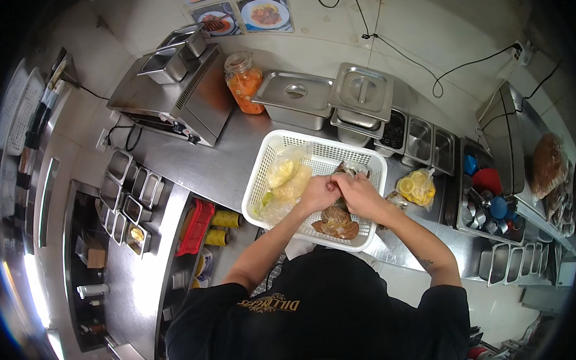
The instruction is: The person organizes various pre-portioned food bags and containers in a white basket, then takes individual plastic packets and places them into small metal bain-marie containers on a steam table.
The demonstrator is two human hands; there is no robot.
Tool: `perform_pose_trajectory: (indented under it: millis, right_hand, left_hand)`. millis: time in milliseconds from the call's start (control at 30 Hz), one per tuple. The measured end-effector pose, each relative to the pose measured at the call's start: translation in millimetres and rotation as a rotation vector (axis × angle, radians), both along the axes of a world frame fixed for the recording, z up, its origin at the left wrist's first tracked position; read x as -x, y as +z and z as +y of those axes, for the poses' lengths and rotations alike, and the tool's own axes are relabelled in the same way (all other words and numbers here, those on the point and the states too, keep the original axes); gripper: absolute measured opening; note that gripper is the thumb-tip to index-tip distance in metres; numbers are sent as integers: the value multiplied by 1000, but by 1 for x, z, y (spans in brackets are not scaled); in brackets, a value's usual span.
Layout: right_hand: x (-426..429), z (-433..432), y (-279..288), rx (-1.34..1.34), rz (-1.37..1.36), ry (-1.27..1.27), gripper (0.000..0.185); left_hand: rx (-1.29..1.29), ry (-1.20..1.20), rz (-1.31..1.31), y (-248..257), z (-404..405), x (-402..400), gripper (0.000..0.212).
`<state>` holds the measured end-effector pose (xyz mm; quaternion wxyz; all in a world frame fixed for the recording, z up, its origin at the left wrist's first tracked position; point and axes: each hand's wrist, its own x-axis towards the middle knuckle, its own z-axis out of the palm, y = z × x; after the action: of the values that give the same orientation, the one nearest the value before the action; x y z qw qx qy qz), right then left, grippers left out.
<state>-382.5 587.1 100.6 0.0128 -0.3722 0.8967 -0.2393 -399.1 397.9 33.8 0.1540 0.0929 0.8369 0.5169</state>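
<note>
Before me on the steel counter stands a white perforated plastic basket (254, 179). My left hand (321, 194) and my right hand (359, 194) meet above its right half, fingers closed together at the neck of a clear plastic bag with brown contents (336, 214), largely hidden beneath them. Another bag of brown food (336, 228) lies below, near the basket's front rim. In the left half are a bag of pale yellow pieces (283, 171), a second yellowish bag (295, 185) and a clear bag with something green (270, 205).
A bag of lemon slices (416, 187) lies right of the basket. Behind stand a glass jar of orange food (244, 85), lidded steel pans (295, 97) and open steel pans (418, 141). A steel countertop oven (176, 95) is at back left; a tray of utensils (489, 206) stands at right.
</note>
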Motion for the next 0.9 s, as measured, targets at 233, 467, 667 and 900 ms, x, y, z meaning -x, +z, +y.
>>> perform_pose_trajectory:
  millis: [233,467,667,900]
  right_hand:
    - [-2,-9,-3,-170,120,-58,42]
    - [5,-6,-9,-94,31,11,39]
    - [5,-5,-5,-51,33,65,41]
    - [-4,-16,-2,-176,200,24,33]
  left_hand:
    - [51,50,123,-7,1,3,17]
    - [63,25,142,10,-4,2,17]
    - [-101,61,34,-13,-7,1,23]
    - [-67,65,-34,-4,-12,2,16]
